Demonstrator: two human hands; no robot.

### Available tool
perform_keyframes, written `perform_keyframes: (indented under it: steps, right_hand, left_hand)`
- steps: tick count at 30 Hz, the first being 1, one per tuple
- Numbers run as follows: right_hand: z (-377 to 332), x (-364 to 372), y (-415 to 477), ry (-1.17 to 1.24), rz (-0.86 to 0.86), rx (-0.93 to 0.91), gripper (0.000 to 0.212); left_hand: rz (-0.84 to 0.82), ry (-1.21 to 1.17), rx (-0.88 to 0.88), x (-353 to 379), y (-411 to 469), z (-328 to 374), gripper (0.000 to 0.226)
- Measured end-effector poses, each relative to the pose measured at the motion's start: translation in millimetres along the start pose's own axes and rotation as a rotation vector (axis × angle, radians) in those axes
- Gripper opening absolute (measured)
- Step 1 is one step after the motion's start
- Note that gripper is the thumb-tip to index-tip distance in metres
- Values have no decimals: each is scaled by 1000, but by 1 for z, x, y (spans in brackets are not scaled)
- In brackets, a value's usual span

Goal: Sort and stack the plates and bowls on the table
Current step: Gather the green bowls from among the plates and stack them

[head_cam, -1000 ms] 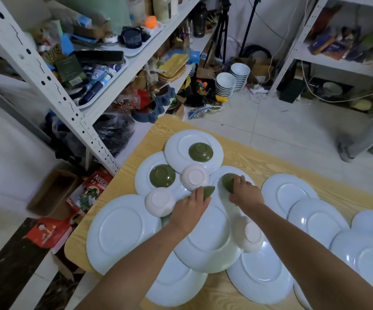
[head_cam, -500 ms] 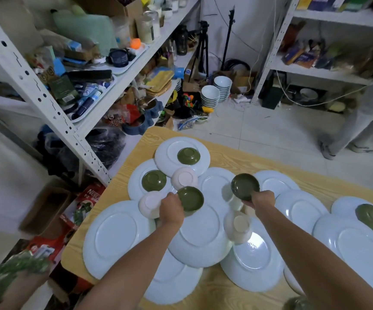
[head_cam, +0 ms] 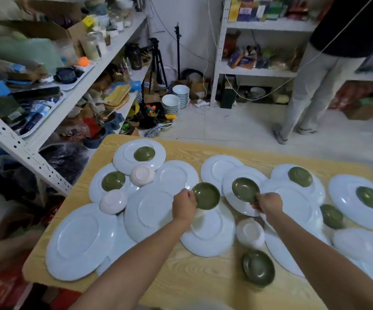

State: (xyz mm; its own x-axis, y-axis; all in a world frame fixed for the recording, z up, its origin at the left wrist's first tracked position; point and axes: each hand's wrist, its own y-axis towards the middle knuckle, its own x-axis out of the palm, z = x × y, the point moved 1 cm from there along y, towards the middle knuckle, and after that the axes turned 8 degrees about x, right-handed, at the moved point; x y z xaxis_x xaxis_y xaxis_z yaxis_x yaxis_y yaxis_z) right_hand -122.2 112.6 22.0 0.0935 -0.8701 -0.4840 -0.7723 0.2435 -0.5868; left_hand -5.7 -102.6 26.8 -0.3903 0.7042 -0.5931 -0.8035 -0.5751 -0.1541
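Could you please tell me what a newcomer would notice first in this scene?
The left hand and right hand each grip a small green bowl by its rim, the left bowl and the right bowl, above the middle of the wooden table. Beneath them, large white plates overlap across the tabletop, dotted with other green bowls and pale bowls.

The left green bowl (head_cam: 206, 196) and right green bowl (head_cam: 245, 190) are hanging upright above overlapping white plates (head_cam: 152, 209); pink bowls (head_cam: 142, 174) are lying inverted.

Glossy white plates (head_cam: 81, 241), smooth olive bowls (head_cam: 206, 195), light wood-grain table (head_cam: 203, 280)
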Motion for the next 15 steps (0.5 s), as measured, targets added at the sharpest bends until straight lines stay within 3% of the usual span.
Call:
perform_keyframes:
  steps: [3, 8, 15]
  right_hand:
    - [32, -45, 6, -116, 52, -36, 36]
    - [79, -94, 10, -105, 17, -36, 35]
    - [121, -113, -4, -200, -140, -83, 32]
  left_hand:
    - [-177, -51, 31, 41, -39, 20, 39]
    - [-413, 10, 52, 97, -100, 33, 32]
    - [-475, 101, -29, 123, -142, 25, 29]
